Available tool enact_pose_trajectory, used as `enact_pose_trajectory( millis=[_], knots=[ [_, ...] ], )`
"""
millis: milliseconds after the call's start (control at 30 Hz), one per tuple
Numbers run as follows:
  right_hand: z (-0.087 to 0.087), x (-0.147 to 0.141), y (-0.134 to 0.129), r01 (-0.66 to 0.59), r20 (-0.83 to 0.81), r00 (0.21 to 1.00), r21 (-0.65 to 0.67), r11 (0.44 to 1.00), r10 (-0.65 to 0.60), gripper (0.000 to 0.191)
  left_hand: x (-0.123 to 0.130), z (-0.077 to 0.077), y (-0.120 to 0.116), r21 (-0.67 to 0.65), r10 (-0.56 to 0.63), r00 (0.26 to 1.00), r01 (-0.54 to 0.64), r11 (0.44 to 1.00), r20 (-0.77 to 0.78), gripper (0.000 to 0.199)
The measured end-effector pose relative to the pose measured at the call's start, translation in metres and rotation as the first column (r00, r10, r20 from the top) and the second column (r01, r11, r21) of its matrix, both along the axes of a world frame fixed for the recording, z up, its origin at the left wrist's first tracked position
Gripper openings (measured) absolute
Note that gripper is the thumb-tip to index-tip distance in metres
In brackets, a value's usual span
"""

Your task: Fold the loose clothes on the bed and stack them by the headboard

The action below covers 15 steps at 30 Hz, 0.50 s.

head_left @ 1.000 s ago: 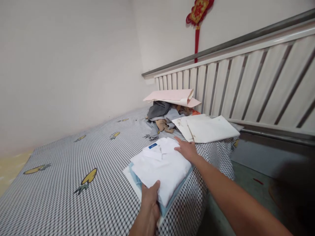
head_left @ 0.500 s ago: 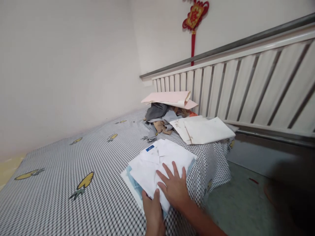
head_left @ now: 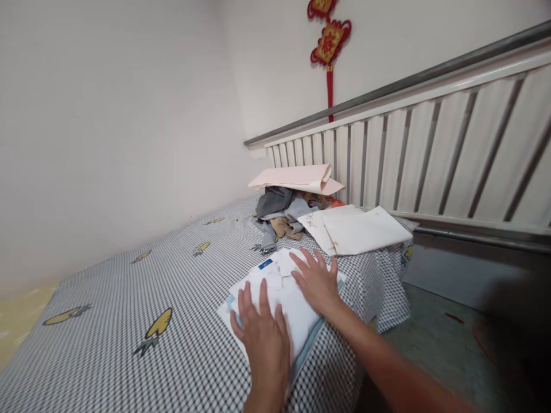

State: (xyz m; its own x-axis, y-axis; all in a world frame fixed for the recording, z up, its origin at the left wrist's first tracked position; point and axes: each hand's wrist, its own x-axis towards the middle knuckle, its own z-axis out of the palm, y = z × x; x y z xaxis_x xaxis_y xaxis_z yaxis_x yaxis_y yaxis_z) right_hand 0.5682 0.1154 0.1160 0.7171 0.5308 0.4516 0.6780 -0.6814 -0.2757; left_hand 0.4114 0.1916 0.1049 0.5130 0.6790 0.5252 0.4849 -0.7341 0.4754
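A folded white shirt [head_left: 295,307] lies directly beneath both hands, its collar and blue label [head_left: 265,264] facing the far side. The left hand [head_left: 263,338] is open, palm down with fingers spread, over the shirt's near left part; the right hand [head_left: 319,284] is likewise open and flat, across the upper right, fingertips beside the collar. Neither grips anything — a strip of white fabric shows between them. How firmly either presses, I cannot tell.

Under the shirt, a light blue layer [head_left: 310,344] peeks out along the right and left edges, and a pale sheet [head_left: 232,326] sticks out at the left. The stack sits on a checked cloth [head_left: 107,344] close to where that cloth drops toward the floor [head_left: 430,312], so the edge runs just right of the stack, below the right forearm.

To the left, the cloth stretches broad and mostly flat toward the wall [head_left: 120,115]. Ahead, room is tighter: a heap of clothes [head_left: 275,202] stands near the collar, a pink sheet [head_left: 293,175] on top, while a folded white sheet [head_left: 365,229] lies just beyond the right hand — with the radiator [head_left: 390,155] behind.
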Motion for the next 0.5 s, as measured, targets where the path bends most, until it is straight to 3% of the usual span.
enact_pose_trajectory(
  millis=[33, 100, 200, 267, 333, 500],
  knots=[
    [-0.004, 0.009, 0.005, 0.029, -0.002, 1.000, -0.001, 1.000, -0.029, 0.053, 0.001, -0.003, 0.006, 0.028, -0.063, 0.996, 0.065, 0.997, -0.061, 0.055],
    [-0.019, 0.022, 0.015, 0.063, -0.107, 0.992, -0.055, 0.997, -0.068, 0.055, 0.001, -0.023, 0.019, -0.046, -0.153, 0.970, 0.147, 0.988, -0.187, 0.057],
    [-0.050, 0.032, 0.027, 0.060, -0.278, 0.955, -0.162, 0.985, -0.104, 0.055, -0.005, -0.066, 0.034, -0.204, -0.139, 0.938, 0.075, 0.976, -0.318, 0.060],
    [-0.065, 0.033, 0.031, 0.058, -0.276, 0.955, -0.177, 0.983, -0.106, 0.055, -0.008, -0.086, 0.038, -0.232, -0.113, 0.936, 0.034, 0.972, -0.334, 0.060],
    [-0.071, 0.033, 0.031, 0.064, -0.251, 0.962, -0.178, 0.982, -0.108, 0.055, -0.008, -0.091, 0.038, -0.266, -0.122, 0.933, 0.029, 0.963, -0.339, 0.061],
    [-0.063, 0.025, 0.020, 0.067, -0.131, 0.989, -0.049, 0.997, -0.073, 0.054, -0.018, -0.072, 0.038, -0.382, -0.241, 0.887, 0.080, 0.921, -0.394, 0.062]
  ],
)
